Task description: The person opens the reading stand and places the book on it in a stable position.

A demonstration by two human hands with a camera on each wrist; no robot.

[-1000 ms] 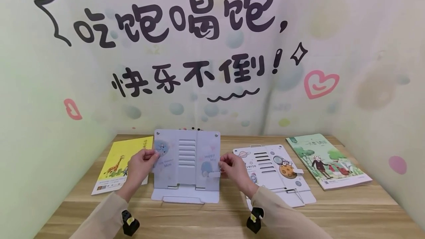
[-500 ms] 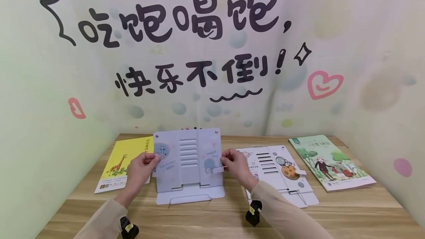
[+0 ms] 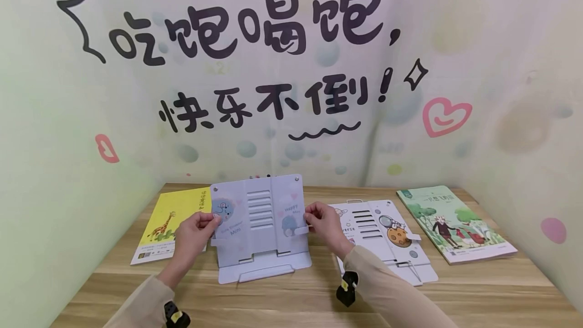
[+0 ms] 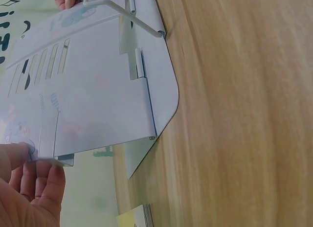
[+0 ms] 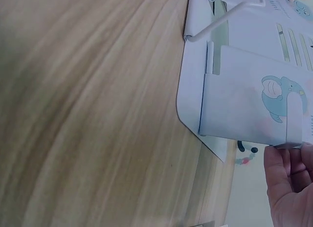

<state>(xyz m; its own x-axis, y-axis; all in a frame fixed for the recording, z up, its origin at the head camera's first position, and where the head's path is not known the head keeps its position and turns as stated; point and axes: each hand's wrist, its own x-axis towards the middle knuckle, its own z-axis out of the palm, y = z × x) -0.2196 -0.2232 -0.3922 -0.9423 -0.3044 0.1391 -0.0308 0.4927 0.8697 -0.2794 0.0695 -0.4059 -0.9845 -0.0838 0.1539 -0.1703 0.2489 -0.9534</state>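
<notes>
A pale white-blue book stand (image 3: 259,221) with faint cartoon prints and slots stands upright on its base plate, turned slightly at an angle. My left hand (image 3: 197,229) pinches the stand's left side edge, thumb in front and fingers behind, close to a side clip (image 4: 48,134). On the opposite edge, the right hand (image 3: 325,224) pinches near the other clip (image 5: 294,117). A bent wire page holder (image 3: 266,271) lies across the front of the base. The back of the stand is hidden in the head view.
To the right, a second book stand (image 3: 396,232) with an astronaut print leans back on the wooden table (image 3: 291,302), partly behind my right arm. A green picture book (image 3: 455,224) lies at far right, a yellow book (image 3: 166,216) at left.
The stand has turned a little, its right side now farther back and its base slanting. Its lower edge has shifted right and slightly nearer. Both hands keep their grip on the edges.
</notes>
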